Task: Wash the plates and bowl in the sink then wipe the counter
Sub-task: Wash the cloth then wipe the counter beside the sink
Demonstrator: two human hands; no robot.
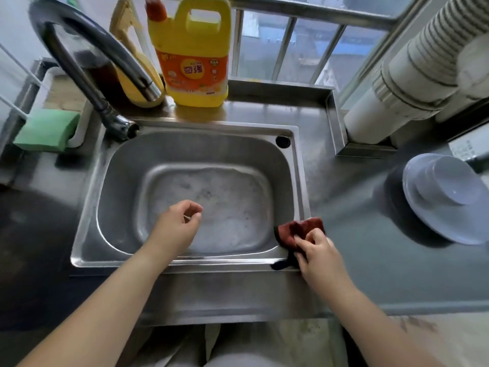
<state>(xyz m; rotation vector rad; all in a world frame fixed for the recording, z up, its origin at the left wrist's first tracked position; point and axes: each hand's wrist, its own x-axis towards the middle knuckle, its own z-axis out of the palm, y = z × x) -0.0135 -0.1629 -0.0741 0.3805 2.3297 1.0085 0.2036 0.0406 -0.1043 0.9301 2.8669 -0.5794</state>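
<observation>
While the cloth [299,231] is pinched by right-hand [321,256] fingers at the sink [87,234] corner, left hand [177,223] fingers are loosely curled, empty. Washed plates [428,215] and bowl [449,182] are stacked on the worktop [370,234]; a wide wipe could knock them.

Both bare forearms reach forward. The left hand [177,225] hangs palm-down, fingers loosely curled, thumb near the forefinger — holding nothing. The right hand [318,254] is curled, its fingers pinching something — knuckles up.
</observation>
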